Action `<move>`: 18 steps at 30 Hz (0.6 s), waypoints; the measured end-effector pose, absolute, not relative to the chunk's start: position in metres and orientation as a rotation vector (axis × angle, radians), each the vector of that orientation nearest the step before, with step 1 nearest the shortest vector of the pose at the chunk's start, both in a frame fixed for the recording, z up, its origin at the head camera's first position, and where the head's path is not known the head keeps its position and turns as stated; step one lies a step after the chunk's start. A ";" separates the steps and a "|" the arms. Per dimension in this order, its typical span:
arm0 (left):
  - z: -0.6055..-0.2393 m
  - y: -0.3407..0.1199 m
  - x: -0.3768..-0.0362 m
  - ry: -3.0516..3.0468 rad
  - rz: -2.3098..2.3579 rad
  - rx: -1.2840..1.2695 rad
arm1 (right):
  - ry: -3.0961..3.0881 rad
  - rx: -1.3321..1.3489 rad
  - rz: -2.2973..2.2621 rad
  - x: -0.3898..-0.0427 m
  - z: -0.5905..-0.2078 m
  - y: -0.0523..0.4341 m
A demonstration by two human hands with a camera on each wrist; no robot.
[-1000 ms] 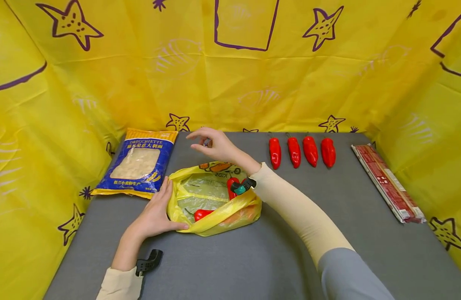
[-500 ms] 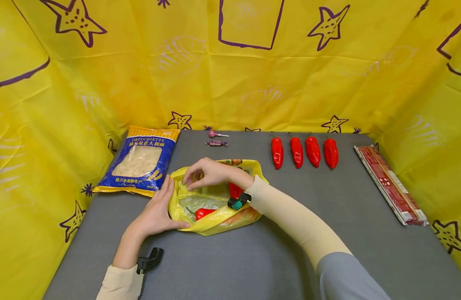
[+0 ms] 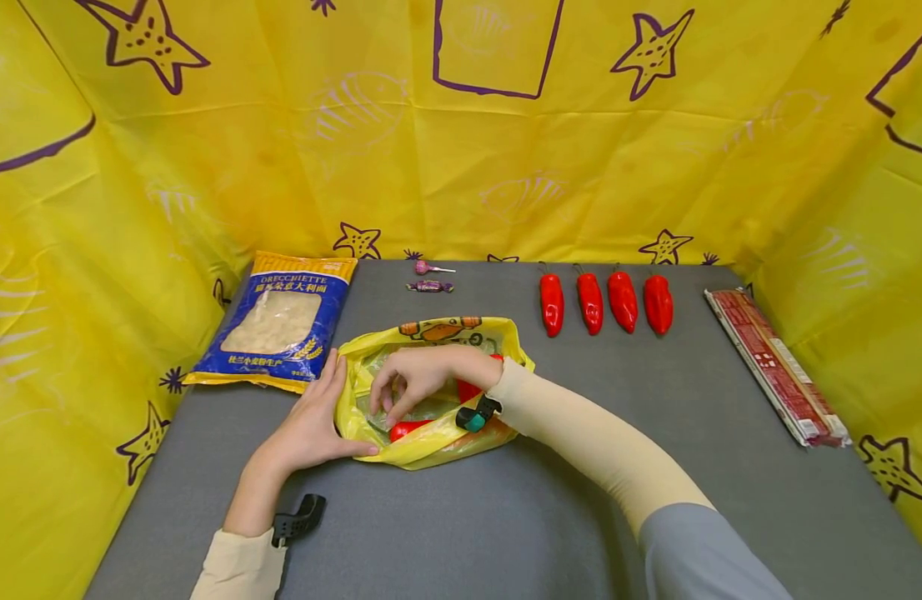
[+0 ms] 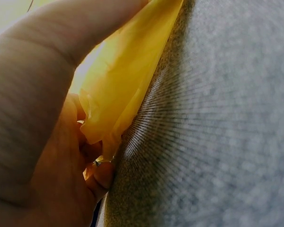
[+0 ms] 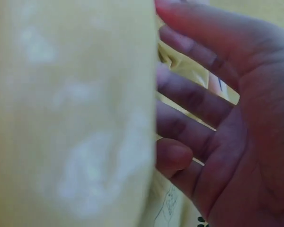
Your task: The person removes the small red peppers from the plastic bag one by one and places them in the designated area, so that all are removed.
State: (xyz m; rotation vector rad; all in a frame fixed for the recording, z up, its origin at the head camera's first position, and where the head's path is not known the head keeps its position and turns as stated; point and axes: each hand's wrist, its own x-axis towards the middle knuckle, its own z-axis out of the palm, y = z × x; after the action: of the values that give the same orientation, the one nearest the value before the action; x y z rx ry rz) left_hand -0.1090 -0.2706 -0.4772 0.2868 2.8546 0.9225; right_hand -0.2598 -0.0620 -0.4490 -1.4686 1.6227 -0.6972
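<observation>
A yellow plastic bag (image 3: 446,457) lies on the table with its mouth spread. Two red peppers can be made out inside, one pepper (image 3: 405,431) at the front left and another pepper (image 3: 468,392) partly behind the right wrist. Against the bag's left side rests the left hand (image 3: 311,427), its fingers extended along the edge and its thumb straight by the front rim. The right hand (image 3: 416,379) reaches into the bag's mouth, fingers loosely bent, thumb tip close above the front pepper. In the right wrist view, bag plastic hides the fingertips; nothing shows in the grasp.
Left of the bag lies a blue pasta packet (image 3: 277,321). A lollipop (image 3: 425,267) and a purple wrapped candy (image 3: 429,287) lie behind it. Several red peppers (image 3: 590,304) stand in a row at the back right. A long red packet (image 3: 776,367) lies far right.
The right hand has come down from over the lollipop and candy into the bag, uncovering both sweets. The left hand has stayed against the bag.
</observation>
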 end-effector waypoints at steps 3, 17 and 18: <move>-0.477 -0.270 -0.109 2.851 0.922 0.289 | 1.602 -1.452 -0.662 -0.258 -0.447 -0.061; -0.477 -0.271 -0.109 2.830 0.926 0.270 | 1.579 -1.488 -0.385 -0.249 -0.430 -0.060; -0.477 -0.271 -0.110 2.829 0.926 0.269 | 1.589 -1.491 -0.364 -0.248 -0.429 -0.060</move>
State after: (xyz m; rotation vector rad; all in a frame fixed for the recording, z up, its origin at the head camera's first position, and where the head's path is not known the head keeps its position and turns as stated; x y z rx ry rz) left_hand -0.1096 -0.2709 -0.4772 0.2695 2.8294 0.9258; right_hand -0.2477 -0.0598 -0.4289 -1.4909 1.5891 -0.3643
